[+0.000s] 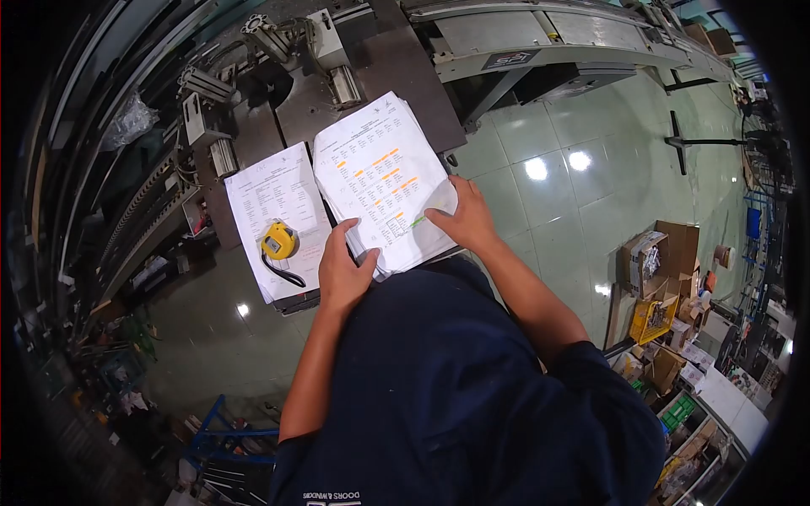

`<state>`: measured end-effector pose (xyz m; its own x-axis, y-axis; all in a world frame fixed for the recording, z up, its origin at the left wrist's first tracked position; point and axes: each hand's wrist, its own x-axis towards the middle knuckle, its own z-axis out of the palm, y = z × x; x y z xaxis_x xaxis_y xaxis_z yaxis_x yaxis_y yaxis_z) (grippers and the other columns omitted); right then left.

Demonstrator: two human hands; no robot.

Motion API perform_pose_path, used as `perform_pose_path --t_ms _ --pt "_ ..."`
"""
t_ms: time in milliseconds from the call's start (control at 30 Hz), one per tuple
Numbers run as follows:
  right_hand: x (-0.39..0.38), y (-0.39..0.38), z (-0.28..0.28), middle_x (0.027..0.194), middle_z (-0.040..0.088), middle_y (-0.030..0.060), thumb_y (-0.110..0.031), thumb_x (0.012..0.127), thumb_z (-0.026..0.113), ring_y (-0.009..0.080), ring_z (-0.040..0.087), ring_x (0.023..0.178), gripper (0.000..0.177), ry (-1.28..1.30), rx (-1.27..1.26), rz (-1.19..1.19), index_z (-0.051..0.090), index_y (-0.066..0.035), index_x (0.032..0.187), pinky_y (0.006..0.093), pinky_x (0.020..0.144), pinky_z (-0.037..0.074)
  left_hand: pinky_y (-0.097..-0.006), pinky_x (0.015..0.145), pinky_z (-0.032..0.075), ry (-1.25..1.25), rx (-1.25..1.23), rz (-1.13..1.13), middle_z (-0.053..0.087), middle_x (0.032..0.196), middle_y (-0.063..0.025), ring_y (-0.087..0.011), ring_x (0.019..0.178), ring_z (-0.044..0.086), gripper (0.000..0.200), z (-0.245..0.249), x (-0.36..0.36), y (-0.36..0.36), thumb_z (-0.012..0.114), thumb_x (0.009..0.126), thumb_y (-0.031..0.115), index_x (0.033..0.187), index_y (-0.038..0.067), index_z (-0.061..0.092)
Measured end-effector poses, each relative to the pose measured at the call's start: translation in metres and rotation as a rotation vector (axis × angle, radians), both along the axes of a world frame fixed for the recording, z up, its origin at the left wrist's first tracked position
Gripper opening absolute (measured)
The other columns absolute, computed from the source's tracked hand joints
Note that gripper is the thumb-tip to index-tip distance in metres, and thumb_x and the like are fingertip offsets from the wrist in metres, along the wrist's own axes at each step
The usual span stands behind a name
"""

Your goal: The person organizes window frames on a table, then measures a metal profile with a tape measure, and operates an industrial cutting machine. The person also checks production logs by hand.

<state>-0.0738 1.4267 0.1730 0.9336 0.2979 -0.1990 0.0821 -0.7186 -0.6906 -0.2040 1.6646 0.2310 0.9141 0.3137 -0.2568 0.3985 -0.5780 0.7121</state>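
Note:
A thick stack of printed sheets (371, 152) with orange highlighted marks lies on the dark machine table (396, 51). My left hand (342, 268) holds its lower left corner, thumb on top and fingers at the edge. At the right edge, my right hand (464, 215) grips the same stack, its thumb over the top page. A small green mark or object shows by the right thumb, too small to tell. Left of the stack lie other printed sheets (270, 190) with handwriting. On them rests a yellow tape measure (278, 241) with a black wrist strap.
Metal clamps (207, 122) stand on the table's far left part. A long metal rail machine (506, 38) runs along the top right. Cardboard boxes (675, 249) and a yellow crate (652, 320) stand on the tiled floor at the right. A blue metal frame (224, 434) is at the lower left.

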Motion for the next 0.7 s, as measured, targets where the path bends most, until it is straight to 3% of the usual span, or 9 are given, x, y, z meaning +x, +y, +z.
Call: perform_pose_path --t_ms 233,333,433,533,633,700 --pt "0.005 -0.002 -0.001 0.130 0.059 0.0248 -0.036 0.079 0.085 0.0430 0.059 0.122 0.081 0.012 0.002 0.017 0.052 0.003 0.141 0.0481 0.103 0.050 -0.0409 0.100 0.051 0.008 -0.018 0.005 0.065 0.129 -0.0214 -0.0339 0.118 0.065 0.065 -0.002 0.000 0.000 0.081 0.084 0.017 0.141 0.006 0.052" --pt "0.005 -0.001 0.002 0.130 0.060 0.0242 -0.036 0.079 0.085 0.0422 0.059 0.123 0.080 0.022 -0.004 0.000 0.052 0.003 0.141 0.0478 0.104 0.050 -0.0404 0.098 0.051 0.067 -0.015 0.005 0.065 0.129 -0.0206 -0.0331 0.114 0.066 0.065 0.002 0.001 0.000 0.082 0.084 0.017 0.141 0.006 0.052" --pt "0.008 -0.001 0.001 0.131 0.060 0.0239 -0.036 0.079 0.085 0.0418 0.060 0.123 0.080 0.032 -0.014 0.007 0.052 0.003 0.141 0.0477 0.104 0.050 -0.0395 0.092 0.052 -0.043 0.039 -0.026 0.066 0.127 -0.0193 -0.0303 0.105 0.066 0.065 -0.006 -0.001 0.001 0.082 0.084 0.017 0.141 0.006 0.052" --pt "0.010 -0.003 -0.004 0.130 0.061 0.0239 -0.035 0.081 0.084 0.0418 0.060 0.123 0.077 0.041 0.011 0.009 0.053 0.002 0.141 0.0473 0.104 0.050 -0.0427 0.101 0.051 0.075 -0.028 0.004 0.064 0.131 -0.0172 -0.0363 0.120 0.062 0.064 0.003 0.002 0.001 0.081 0.084 0.020 0.141 0.009 0.053" --pt "0.014 -0.003 -0.002 0.135 0.060 0.0219 -0.033 0.082 0.083 0.0392 0.059 0.125 0.075 0.124 0.047 -0.037 0.053 -0.001 0.142 0.0463 0.104 0.049 -0.0439 0.092 0.053 0.230 0.074 -0.033 0.064 0.117 -0.0155 -0.0348 0.109 0.064 0.055 0.024 0.009 0.002 0.080 0.085 0.024 0.135 0.013 0.062" --pt "0.011 0.000 0.011 0.140 0.056 0.0207 -0.033 0.083 0.082 0.0388 0.055 0.130 0.075 0.011 -0.070 -0.003 0.052 -0.002 0.145 0.0469 0.105 0.046 -0.0443 0.087 0.052 0.080 0.220 -0.034 0.063 0.110 -0.0144 -0.0338 0.103 0.064 0.046 0.025 0.007 0.001 0.079 0.086 0.026 0.129 0.014 0.068"
